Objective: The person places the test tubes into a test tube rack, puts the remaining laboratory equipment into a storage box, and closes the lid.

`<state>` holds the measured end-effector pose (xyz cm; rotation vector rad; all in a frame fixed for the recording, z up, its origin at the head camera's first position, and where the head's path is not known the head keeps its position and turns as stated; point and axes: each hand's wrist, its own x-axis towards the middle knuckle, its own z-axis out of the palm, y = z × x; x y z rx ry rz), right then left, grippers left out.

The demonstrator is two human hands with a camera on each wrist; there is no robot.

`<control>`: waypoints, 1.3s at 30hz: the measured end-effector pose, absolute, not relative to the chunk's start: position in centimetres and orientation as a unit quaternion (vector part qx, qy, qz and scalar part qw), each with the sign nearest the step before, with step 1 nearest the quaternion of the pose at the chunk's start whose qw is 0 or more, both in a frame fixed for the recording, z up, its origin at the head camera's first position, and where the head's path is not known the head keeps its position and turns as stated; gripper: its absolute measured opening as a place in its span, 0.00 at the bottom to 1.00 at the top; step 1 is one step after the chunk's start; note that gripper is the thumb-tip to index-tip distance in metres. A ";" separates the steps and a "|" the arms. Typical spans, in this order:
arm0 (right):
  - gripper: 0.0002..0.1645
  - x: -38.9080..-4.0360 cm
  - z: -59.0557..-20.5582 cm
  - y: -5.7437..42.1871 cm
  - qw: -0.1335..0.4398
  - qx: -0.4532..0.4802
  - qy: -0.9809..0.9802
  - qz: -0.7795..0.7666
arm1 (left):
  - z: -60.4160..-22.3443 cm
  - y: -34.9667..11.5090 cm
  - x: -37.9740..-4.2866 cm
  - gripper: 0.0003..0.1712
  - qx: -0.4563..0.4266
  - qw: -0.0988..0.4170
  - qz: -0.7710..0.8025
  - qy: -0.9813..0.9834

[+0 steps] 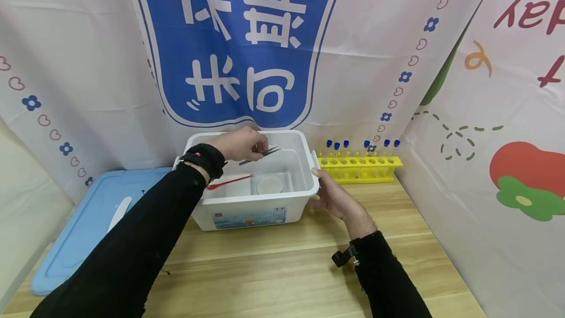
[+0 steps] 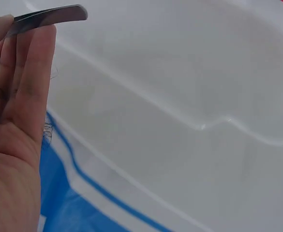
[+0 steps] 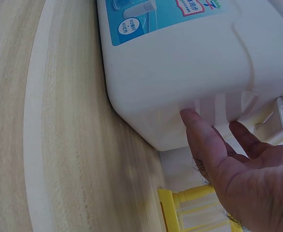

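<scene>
A pair of metal tweezers is pinched between thumb and fingertips of my left hand, over the inside of a white plastic bin. In the left wrist view one curved end of the tweezers sticks out past the fingers. Inside the bin lie a thin red stick-like tool and a round whitish dish. My right hand touches the bin's right side. In the right wrist view its extended fingertips rest against the outer wall, below the handle.
Right of the bin stands a yellow rack with several blue-capped tubes. On the left lies a blue lid with a white flat utensil on it. A printed curtain hangs behind the wooden table.
</scene>
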<state>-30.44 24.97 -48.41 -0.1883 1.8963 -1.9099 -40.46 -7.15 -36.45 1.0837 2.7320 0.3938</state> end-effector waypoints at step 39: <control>0.50 -30.6 -48.4 25.1 0.226 -0.068 0.679 -0.696 | -44.0 -7.1 -42.3 0.08 0.392 0.217 -0.102 0.888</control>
